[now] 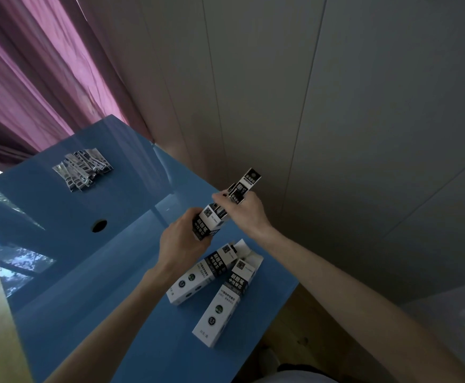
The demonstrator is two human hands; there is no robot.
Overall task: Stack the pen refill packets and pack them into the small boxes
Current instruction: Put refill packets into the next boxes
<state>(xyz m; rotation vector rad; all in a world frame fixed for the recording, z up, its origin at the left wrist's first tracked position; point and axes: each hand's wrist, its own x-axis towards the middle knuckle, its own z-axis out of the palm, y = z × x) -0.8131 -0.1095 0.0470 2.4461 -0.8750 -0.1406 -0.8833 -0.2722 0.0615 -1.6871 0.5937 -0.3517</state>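
Two hands pack: left hand [183, 239] clasps the white-and-black cardboard box [208, 223]; right hand [243, 210] pinches black refill packets [243, 186], next sliding them fully inside.

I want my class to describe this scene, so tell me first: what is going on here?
A person is packing pen refill packets into small boxes at a blue table. The left hand holds one small box above the table, while the right hand pinches a bundle of packets at its open end. Two more boxes lie on the table with flaps open. A loose pile of packets waits at the far side.
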